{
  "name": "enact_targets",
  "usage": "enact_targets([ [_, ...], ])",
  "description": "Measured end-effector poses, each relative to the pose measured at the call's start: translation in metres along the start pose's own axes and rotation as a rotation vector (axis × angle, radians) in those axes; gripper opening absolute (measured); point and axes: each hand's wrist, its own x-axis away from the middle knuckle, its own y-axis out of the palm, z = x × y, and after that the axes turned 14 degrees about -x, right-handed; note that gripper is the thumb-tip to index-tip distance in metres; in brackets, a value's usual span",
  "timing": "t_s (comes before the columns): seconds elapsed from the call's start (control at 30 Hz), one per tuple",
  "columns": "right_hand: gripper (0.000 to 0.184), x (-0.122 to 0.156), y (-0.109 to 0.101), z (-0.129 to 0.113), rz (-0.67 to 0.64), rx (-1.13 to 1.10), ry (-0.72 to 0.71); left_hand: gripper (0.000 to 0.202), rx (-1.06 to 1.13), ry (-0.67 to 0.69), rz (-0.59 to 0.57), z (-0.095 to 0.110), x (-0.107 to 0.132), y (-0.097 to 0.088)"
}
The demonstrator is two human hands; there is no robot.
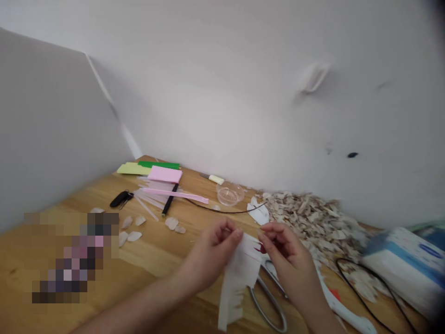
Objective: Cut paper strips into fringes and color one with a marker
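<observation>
My left hand is closed, pinching the upper end of a white strip of paper or cloth. The strip hangs down, and its right edge is cut into a fringe. Just right of it, my right hand has thumb and forefinger pressed together near the fringe. Whatever lies in that pinch is too small to make out. A dark red spot shows by the right fingers. Beneath the hands lie scissors with grey handle loops, partly covered by the strip and the right hand.
Behind my right hand spreads a heap of pale petal-like pieces. A tissue pack and a white tool-like object are at right. Pink paper, a black pen, clear lids and keys lie farther back.
</observation>
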Motion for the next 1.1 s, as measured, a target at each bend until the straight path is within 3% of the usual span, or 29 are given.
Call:
enact_targets([
  [0.2, 0.019, 0.020, -0.026, 0.033, -0.264, 0.519, 0.208, 0.015, 0.445, -0.394, -0.052, 0.003, 0.000, -0.011],
  [0.27, 0.030, 0.032, -0.029, 0.043, -0.328, 0.636, 0.213, 0.017, 0.453, -0.539, -0.049, -0.007, 0.000, -0.011],
  [0.4, 0.031, 0.045, -0.027, 0.057, -0.343, 0.777, 0.149, 0.016, 0.356, -0.597, -0.028, -0.046, 0.003, -0.004],
  [0.5, 0.036, 0.044, -0.021, 0.062, -0.292, 0.853, 0.136, 0.012, 0.227, -0.515, 0.087, -0.078, 0.004, -0.003],
  [0.6, 0.043, 0.039, -0.017, 0.063, -0.255, 0.882, 0.205, 0.021, 0.068, -0.331, 0.174, -0.096, 0.003, -0.008],
  [0.73, 0.044, 0.035, -0.014, 0.065, -0.211, 0.857, 0.264, 0.025, -0.140, -0.090, 0.208, -0.099, 0.002, -0.015],
  [0.9, 0.041, 0.027, -0.016, 0.070, -0.191, 0.819, 0.281, 0.020, -0.442, 0.082, 0.238, -0.106, 0.004, -0.023],
  [1.0, 0.039, 0.021, -0.019, 0.074, -0.182, 0.820, 0.279, 0.017, -0.670, 0.158, 0.307, -0.106, -0.004, -0.041],
  [1.1, 0.040, 0.015, -0.022, 0.075, -0.197, 0.817, 0.284, 0.022, -0.899, 0.176, 0.425, -0.092, -0.021, -0.077],
])
